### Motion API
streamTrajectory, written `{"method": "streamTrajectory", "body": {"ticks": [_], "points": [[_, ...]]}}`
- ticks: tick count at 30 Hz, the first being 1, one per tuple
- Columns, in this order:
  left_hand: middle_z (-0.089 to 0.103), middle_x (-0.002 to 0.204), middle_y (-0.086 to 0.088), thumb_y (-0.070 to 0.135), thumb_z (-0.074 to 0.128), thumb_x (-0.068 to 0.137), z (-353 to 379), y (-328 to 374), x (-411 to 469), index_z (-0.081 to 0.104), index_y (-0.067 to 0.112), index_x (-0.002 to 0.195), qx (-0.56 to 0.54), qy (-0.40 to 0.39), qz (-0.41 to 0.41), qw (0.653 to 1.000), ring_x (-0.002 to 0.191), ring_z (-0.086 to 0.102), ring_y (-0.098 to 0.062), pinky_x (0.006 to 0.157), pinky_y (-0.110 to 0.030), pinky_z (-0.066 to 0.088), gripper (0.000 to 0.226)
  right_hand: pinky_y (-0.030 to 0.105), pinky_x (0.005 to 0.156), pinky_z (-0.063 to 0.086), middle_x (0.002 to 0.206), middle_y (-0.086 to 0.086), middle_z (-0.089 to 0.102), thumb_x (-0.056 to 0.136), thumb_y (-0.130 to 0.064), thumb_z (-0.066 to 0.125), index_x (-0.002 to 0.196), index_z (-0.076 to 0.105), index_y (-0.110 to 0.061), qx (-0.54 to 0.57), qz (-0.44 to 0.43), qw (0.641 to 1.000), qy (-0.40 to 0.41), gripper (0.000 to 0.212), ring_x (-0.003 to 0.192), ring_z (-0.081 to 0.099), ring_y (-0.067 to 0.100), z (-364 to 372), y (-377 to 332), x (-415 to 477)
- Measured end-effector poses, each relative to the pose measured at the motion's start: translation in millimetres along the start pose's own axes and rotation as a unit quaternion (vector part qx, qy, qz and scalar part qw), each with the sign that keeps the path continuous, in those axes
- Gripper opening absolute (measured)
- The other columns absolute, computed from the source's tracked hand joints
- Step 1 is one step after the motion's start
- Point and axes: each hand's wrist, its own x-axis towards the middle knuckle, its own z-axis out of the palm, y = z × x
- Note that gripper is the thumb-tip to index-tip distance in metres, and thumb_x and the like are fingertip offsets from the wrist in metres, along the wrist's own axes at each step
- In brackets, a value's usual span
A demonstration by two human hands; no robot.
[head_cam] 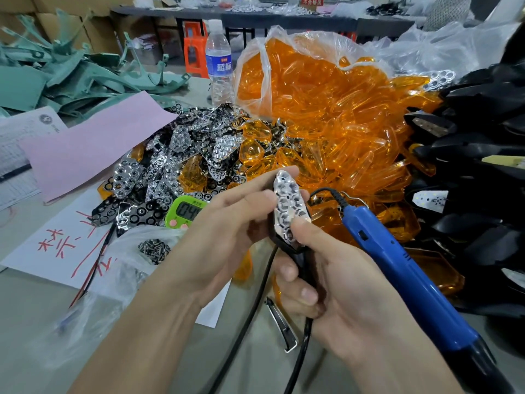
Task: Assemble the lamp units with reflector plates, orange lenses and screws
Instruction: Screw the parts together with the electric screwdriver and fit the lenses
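Both hands hold one black lamp unit (287, 247) with a shiny reflector plate (288, 203) seated in its face. My left hand (227, 237) pinches the plate's upper end with its fingertips. My right hand (321, 277) wraps the unit's black stem from below, thumb pressed on the plate's lower edge. A heap of loose reflector plates (176, 163) lies behind my left hand. Orange lenses (326, 115) spill from a clear bag at the centre back. Small dark screws (154, 250) sit on a clear bag at the left.
A blue electric screwdriver (409, 271) lies along my right forearm, its cable looping past the unit. Black lamp housings (483, 172) are stacked on the right. A green timer (186, 211), a water bottle (218, 61), pink paper (91, 149) and teal plastic scrap (56, 78) lie on the left.
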Motion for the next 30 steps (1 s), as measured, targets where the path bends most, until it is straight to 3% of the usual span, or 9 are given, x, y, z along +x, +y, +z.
{"method": "streamTrajectory", "body": {"ticks": [1,3,6,10,15,20,24,26,30], "points": [[0.076,0.117,-0.014,0.026,0.061,0.093,2,0,0,0.077,0.016,0.118,0.015,0.032,0.006,0.999,0.103,0.072,-0.021,0.086,-0.028,0.059,0.032,0.021,0.039,0.015,0.06,0.008,0.048,0.092,-0.03,0.065,0.091,0.072,-0.016,-0.041,-0.023,0.998,0.028,0.015,0.038,0.031,0.012,2,2,0],[0.079,0.105,-0.013,0.038,0.066,0.09,6,-2,0,0.081,0.013,0.102,0.05,0.097,0.019,0.994,0.094,0.075,-0.021,0.081,-0.028,0.061,0.031,0.018,0.036,0.023,0.059,0.005,0.05,0.098,-0.025,0.063,0.074,0.072,-0.021,-0.133,-0.082,0.984,0.084,0.027,0.038,0.035,0.01,4,9,2],[0.079,0.096,-0.015,0.035,0.062,0.081,9,-6,1,0.08,0.007,0.09,0.056,0.144,0.032,0.987,0.087,0.075,-0.026,0.081,-0.035,0.062,0.035,0.022,0.043,0.032,0.055,-0.005,0.051,0.1,-0.031,0.062,0.081,0.074,-0.033,-0.24,-0.16,0.949,0.124,0.022,0.048,0.042,0.01,4,20,8],[0.076,0.091,-0.019,0.027,0.063,0.082,13,-6,1,0.075,0.001,0.093,0.034,0.162,0.05,0.985,0.083,0.07,-0.03,0.076,-0.038,0.06,0.031,0.034,0.058,0.041,0.057,-0.011,0.056,0.089,-0.047,0.062,0.097,0.073,-0.042,-0.274,-0.195,0.931,0.14,0.015,0.06,0.051,0.012,4,25,12],[0.073,0.091,-0.024,0.026,0.061,0.084,13,-7,0,0.071,-0.009,0.098,0.036,0.156,0.071,0.985,0.081,0.067,-0.029,0.068,-0.03,0.057,0.039,0.033,0.055,0.04,0.057,-0.012,0.057,0.081,-0.058,0.053,0.091,0.069,-0.043,-0.332,-0.218,0.907,0.142,0.024,0.055,0.048,0.009,5,25,9],[0.077,0.102,-0.019,0.025,0.061,0.086,7,-5,0,0.077,0.006,0.097,0.022,0.106,0.057,0.992,0.096,0.072,-0.032,0.084,-0.04,0.06,0.027,0.028,0.053,0.036,0.058,-0.014,0.057,0.087,-0.069,0.05,0.083,0.066,-0.039,-0.372,-0.263,0.875,0.163,0.034,0.052,0.046,0.004,3,20,6],[0.076,0.116,-0.016,0.016,0.065,0.089,3,0,-3,0.079,0.007,0.111,-0.017,0.075,0.051,0.996,0.113,0.072,-0.029,0.092,-0.033,0.06,0.028,0.026,0.051,0.038,0.059,-0.014,0.056,0.082,-0.072,0.046,0.085,0.064,-0.036,-0.403,-0.295,0.847,0.18,0.04,0.052,0.046,0.004,3,19,4],[0.078,0.112,-0.01,0.008,0.067,0.083,1,0,-4,0.08,0.014,0.11,0.013,0.124,0.099,0.987,0.111,0.073,-0.026,0.09,-0.032,0.061,0.03,0.019,0.048,0.039,0.059,-0.016,0.057,0.084,-0.07,0.049,0.089,0.066,-0.041,-0.403,-0.296,0.846,0.184,0.033,0.053,0.05,0.003,3,19,3],[0.081,0.09,0.007,0.003,0.082,0.079,3,-3,-6,0.083,0.028,0.096,0.195,0.238,0.238,0.921,0.087,0.078,-0.014,0.074,-0.021,0.06,0.03,0.019,0.049,0.038,0.057,-0.018,0.055,0.085,-0.065,0.052,0.088,0.066,-0.043,-0.404,-0.294,0.846,0.187,0.026,0.052,0.049,0.002,2,17,3]]}}
